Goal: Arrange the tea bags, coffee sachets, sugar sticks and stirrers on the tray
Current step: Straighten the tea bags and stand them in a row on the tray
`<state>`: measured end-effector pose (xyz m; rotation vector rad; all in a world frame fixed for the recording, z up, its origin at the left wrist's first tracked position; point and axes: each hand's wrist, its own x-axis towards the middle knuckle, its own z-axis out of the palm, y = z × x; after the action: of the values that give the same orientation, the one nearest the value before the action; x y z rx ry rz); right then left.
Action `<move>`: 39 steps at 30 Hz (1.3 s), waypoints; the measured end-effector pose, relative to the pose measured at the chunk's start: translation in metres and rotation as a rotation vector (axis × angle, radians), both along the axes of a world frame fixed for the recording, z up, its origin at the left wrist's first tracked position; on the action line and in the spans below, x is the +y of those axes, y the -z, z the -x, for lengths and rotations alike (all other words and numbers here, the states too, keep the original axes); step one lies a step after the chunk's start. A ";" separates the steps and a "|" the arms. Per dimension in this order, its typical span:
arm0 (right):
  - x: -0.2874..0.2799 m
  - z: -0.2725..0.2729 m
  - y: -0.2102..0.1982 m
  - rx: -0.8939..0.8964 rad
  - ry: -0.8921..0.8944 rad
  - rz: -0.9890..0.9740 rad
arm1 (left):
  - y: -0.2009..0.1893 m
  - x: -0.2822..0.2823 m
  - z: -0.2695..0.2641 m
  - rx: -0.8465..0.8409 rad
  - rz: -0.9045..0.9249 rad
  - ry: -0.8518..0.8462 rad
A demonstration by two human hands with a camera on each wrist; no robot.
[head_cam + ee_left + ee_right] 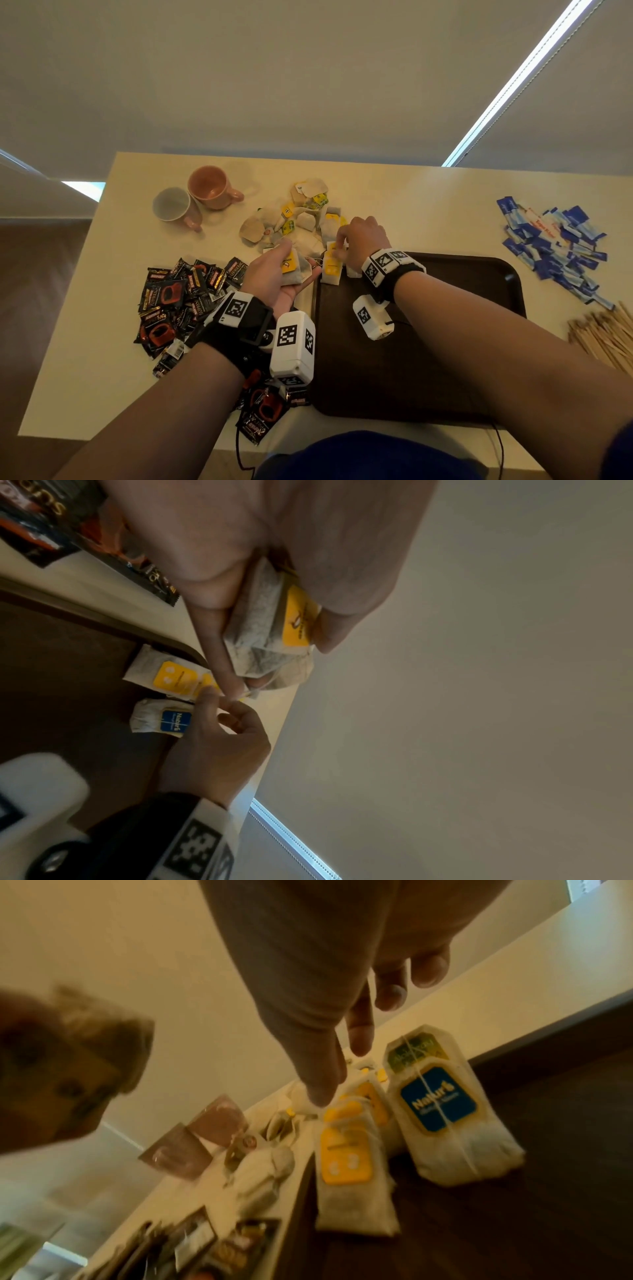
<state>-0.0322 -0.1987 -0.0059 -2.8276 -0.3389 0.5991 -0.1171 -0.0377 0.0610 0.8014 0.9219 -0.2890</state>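
Observation:
A dark brown tray lies in front of me. At its far left corner lies a yellow-tagged tea bag, beside a blue-tagged one. My right hand pinches the far end of the yellow-tagged bag. Just left of the tray, my left hand is palm up and grips a small stack of tea bags with a yellow tag on top. A loose pile of tea bags lies on the table behind both hands.
Black coffee sachets are heaped at the left. At the far right are blue sugar sticks, with wooden stirrers nearer me. Two mugs stand at the back left. Most of the tray is bare.

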 end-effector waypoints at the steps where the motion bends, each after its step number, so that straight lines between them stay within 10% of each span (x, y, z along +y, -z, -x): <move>1: -0.001 0.005 0.001 0.005 -0.032 0.020 | 0.000 -0.002 0.000 0.000 0.006 0.002; 9: -0.006 0.027 -0.001 -0.055 0.034 -0.074 | 0.000 -0.008 0.000 -0.016 0.006 0.017; 17: -0.014 0.052 -0.079 -0.187 0.097 -0.662 | -0.011 -0.022 0.010 -0.084 0.019 0.143; 24: -0.013 0.069 -0.115 -0.032 -0.097 -0.360 | -0.026 -0.043 0.021 -0.090 0.111 0.144; 39: -0.039 0.071 -0.137 0.121 0.062 -0.820 | -0.030 -0.045 0.031 -0.175 0.139 0.132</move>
<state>-0.1037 -0.2376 0.1315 -2.0012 -0.3654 0.4692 -0.1476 -0.0831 0.0914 0.7473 0.6780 -0.3878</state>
